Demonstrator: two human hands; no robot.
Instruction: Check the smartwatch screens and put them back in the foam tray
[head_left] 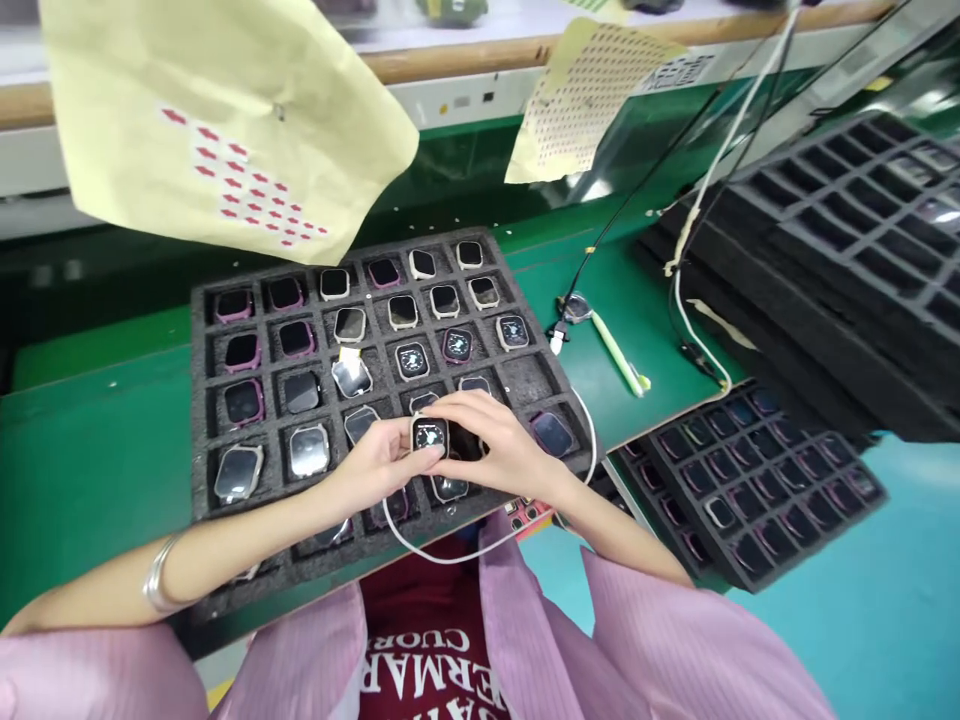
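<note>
My left hand (pixel 379 462) and my right hand (pixel 491 445) meet over the front of a black foam tray (pixel 204 400), and both pinch one small smartwatch body (pixel 430 435) with a lit screen. A white cable (pixel 592 445) loops from under my hands round the tray's right edge. The tray's pockets hold several watch bodies, some pink-cased (pixel 244 401), some pale-cased (pixel 444 299), a few with lit screens (pixel 411 359). A silver bangle (pixel 159 574) sits on my left wrist.
The tray lies on a green bench (pixel 75 440). A second foam tray (pixel 757 480) of watches sits lower right, with stacked black trays (pixel 840 230) behind it. Two yellow sticker sheets (pixel 225 120) hang above. A green-white pen (pixel 619 355) and cables (pixel 697 330) lie to the right.
</note>
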